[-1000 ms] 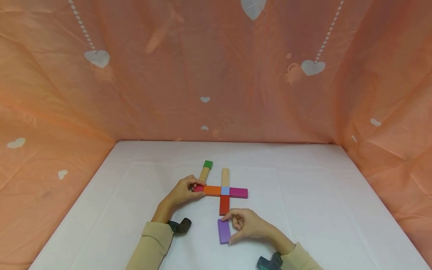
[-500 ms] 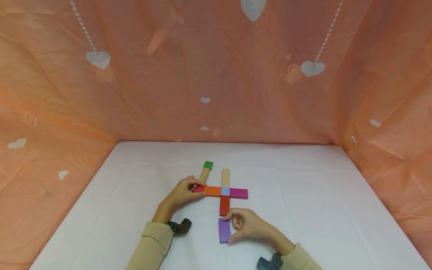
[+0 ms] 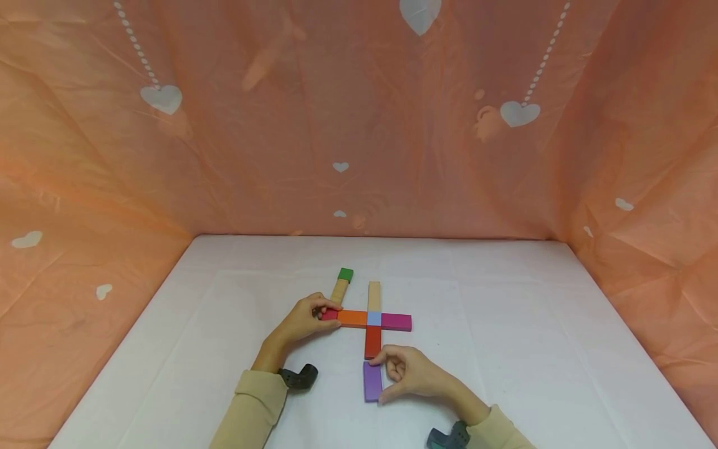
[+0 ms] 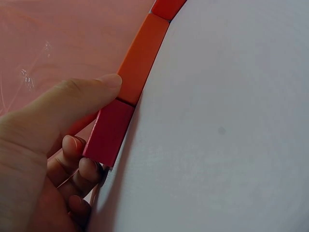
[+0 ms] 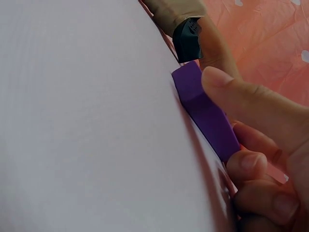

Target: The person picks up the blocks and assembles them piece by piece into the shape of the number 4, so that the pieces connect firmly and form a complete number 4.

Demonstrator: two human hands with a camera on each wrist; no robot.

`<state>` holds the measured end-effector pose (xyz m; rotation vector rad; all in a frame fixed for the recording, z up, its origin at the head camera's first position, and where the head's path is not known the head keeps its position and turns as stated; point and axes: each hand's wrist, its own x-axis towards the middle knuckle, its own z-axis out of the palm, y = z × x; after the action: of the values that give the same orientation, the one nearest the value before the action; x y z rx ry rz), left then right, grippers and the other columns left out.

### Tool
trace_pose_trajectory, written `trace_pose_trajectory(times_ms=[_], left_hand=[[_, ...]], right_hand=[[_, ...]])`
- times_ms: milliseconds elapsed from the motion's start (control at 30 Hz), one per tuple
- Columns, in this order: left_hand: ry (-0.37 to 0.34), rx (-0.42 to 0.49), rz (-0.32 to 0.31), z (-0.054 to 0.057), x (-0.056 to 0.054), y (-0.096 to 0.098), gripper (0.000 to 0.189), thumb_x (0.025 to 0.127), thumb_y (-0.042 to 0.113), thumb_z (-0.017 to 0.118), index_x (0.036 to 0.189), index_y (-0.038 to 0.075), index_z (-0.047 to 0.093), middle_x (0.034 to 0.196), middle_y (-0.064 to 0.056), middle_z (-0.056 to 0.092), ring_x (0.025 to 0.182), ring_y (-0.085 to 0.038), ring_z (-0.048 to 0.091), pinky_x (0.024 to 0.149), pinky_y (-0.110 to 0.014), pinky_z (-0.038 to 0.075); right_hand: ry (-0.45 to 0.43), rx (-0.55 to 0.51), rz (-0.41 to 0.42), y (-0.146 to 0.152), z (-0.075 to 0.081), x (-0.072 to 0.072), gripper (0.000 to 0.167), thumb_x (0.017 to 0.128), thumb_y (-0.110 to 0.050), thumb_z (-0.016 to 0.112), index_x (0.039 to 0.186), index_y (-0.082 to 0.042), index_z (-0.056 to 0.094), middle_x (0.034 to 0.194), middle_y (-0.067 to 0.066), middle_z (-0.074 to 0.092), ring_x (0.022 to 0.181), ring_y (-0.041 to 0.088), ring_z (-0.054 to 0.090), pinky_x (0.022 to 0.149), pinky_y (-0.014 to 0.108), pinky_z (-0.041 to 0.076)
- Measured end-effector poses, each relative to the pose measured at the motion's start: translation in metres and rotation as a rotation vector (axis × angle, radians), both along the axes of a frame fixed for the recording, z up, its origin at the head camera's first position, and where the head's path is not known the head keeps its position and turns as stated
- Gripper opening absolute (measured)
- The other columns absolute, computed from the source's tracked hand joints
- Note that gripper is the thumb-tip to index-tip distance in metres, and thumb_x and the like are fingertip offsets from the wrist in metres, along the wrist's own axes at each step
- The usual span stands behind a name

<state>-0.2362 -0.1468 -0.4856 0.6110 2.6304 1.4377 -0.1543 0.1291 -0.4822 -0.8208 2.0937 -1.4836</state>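
My right hand (image 3: 417,374) pinches a purple block (image 3: 372,381) by its two ends, thumb at the near end and index finger at the far one. That block lies flat just short of a red block (image 3: 373,342), in line with it. At the left end of the row, my left hand (image 3: 301,320) holds a crimson block (image 4: 108,133), its thumb by the joint with an orange block (image 3: 353,318). A light blue square block (image 3: 374,318) sits at the crossing, touching orange, red, a magenta block (image 3: 396,322) and a plain wooden block (image 3: 374,296).
From behind the left fingers a second plain wooden block (image 3: 339,289) slants away, topped by a green block (image 3: 345,274). White cloth covers the table (image 3: 505,324). Orange fabric (image 3: 359,125) with white hearts hangs along the back and sides.
The purple block has slid slightly away from me and straightened, narrowing the gap to the red block. My left hand has stayed in place.
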Motion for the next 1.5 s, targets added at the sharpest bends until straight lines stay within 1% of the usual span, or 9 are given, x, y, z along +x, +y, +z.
trace_pose_trajectory(times_ms=[167,333,633,900,1067,1233,1300,1367,1500], left_hand=[[-0.012,0.006,0.006,0.001,0.001,0.000,0.027,0.076,0.014,0.079,0.102,0.006,0.074,0.080,-0.003,0.049,0.076,-0.006,0.043,0.067,-0.017,0.037],[-0.011,0.006,0.009,0.002,0.001,0.000,0.027,0.076,0.014,0.080,0.102,0.008,0.074,0.081,-0.001,0.050,0.076,-0.006,0.044,0.068,-0.017,0.038],[0.021,0.035,-0.012,0.002,0.002,0.001,0.028,0.075,0.013,0.080,0.101,0.003,0.074,0.079,-0.009,0.052,0.075,-0.007,0.044,0.066,-0.016,0.038],[0.036,0.030,0.002,0.001,0.001,0.000,0.028,0.075,0.012,0.081,0.100,0.004,0.074,0.079,-0.005,0.052,0.074,-0.004,0.044,0.065,-0.016,0.038],[0.052,0.044,-0.008,0.000,0.002,-0.001,0.027,0.074,0.011,0.081,0.099,0.002,0.074,0.079,-0.009,0.054,0.074,-0.004,0.044,0.065,-0.015,0.038],[0.049,0.050,-0.010,-0.002,0.001,0.002,0.028,0.074,0.012,0.082,0.099,0.003,0.074,0.080,-0.009,0.055,0.074,-0.003,0.044,0.066,-0.015,0.038],[0.052,0.050,-0.011,-0.001,0.001,0.003,0.028,0.074,0.013,0.082,0.099,0.003,0.074,0.080,-0.009,0.055,0.074,-0.004,0.044,0.066,-0.015,0.038],[0.052,0.048,-0.006,-0.001,0.001,0.004,0.028,0.074,0.010,0.081,0.099,0.001,0.073,0.079,-0.012,0.055,0.074,-0.007,0.045,0.066,-0.015,0.037],[0.061,0.062,-0.007,-0.002,0.000,0.006,0.027,0.074,0.008,0.081,0.098,-0.001,0.073,0.078,-0.015,0.054,0.073,-0.008,0.044,0.064,-0.015,0.036]], right_hand=[[0.000,0.000,-0.007,0.000,0.001,0.000,0.050,0.072,-0.013,0.084,0.113,0.003,0.062,0.066,0.018,0.040,0.057,-0.005,0.035,0.054,0.012,0.031],[-0.003,-0.008,-0.006,0.000,0.001,0.000,0.050,0.072,-0.013,0.083,0.113,0.004,0.061,0.066,0.020,0.039,0.057,-0.005,0.035,0.054,0.012,0.031],[-0.008,-0.004,-0.006,0.001,-0.003,-0.002,0.049,0.072,-0.012,0.083,0.114,0.004,0.061,0.066,0.022,0.039,0.056,-0.005,0.035,0.053,0.012,0.031],[-0.008,-0.006,-0.008,0.001,-0.005,-0.003,0.050,0.071,-0.012,0.083,0.114,0.003,0.061,0.066,0.022,0.039,0.056,-0.005,0.035,0.053,0.012,0.031],[0.001,0.005,-0.005,0.001,-0.005,-0.004,0.050,0.072,-0.014,0.083,0.114,0.002,0.062,0.066,0.022,0.039,0.057,-0.005,0.036,0.054,0.012,0.032],[0.012,0.010,-0.015,0.004,-0.006,-0.005,0.050,0.072,-0.014,0.083,0.114,0.002,0.061,0.066,0.021,0.041,0.057,-0.005,0.036,0.054,0.012,0.032],[0.013,0.003,-0.018,0.005,-0.007,-0.005,0.050,0.072,-0.014,0.083,0.114,0.002,0.061,0.066,0.021,0.041,0.057,-0.005,0.036,0.054,0.012,0.032],[0.012,-0.002,-0.019,0.006,-0.007,-0.006,0.051,0.072,-0.014,0.083,0.114,0.002,0.061,0.066,0.022,0.041,0.057,-0.005,0.036,0.054,0.013,0.032],[0.019,0.006,-0.032,0.007,-0.009,-0.006,0.051,0.071,-0.014,0.083,0.114,0.001,0.061,0.065,0.022,0.040,0.057,-0.005,0.036,0.054,0.013,0.033]])
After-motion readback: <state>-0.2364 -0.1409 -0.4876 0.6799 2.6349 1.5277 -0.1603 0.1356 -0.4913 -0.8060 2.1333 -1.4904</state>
